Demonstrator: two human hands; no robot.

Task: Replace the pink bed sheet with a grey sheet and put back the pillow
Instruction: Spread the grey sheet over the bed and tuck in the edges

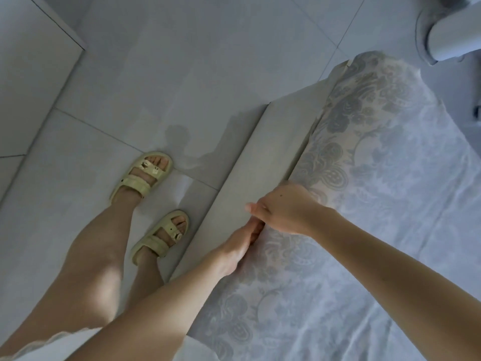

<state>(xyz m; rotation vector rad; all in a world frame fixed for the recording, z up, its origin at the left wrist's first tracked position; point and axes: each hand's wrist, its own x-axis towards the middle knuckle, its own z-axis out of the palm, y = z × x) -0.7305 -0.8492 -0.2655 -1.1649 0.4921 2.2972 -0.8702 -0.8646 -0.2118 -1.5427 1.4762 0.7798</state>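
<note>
A pale grey sheet (406,209) lies over the top of the mattress. The mattress side (346,118) shows a floral pattern along the pale bed frame (263,157). My right hand (283,209) curls over the mattress edge, its fingers down in the gap by the frame and its thumb stretched out. Just below it, my left hand (239,248) reaches in with straight fingers against the mattress side, and its fingertips are hidden under the right hand. No pillow or pink sheet is in view.
I stand on a grey tiled floor (166,74) beside the bed, with my feet in yellow sandals (145,175) close to the frame. A white cabinet edge (39,48) is at the top left. A white rounded object (447,35) stands at the top right.
</note>
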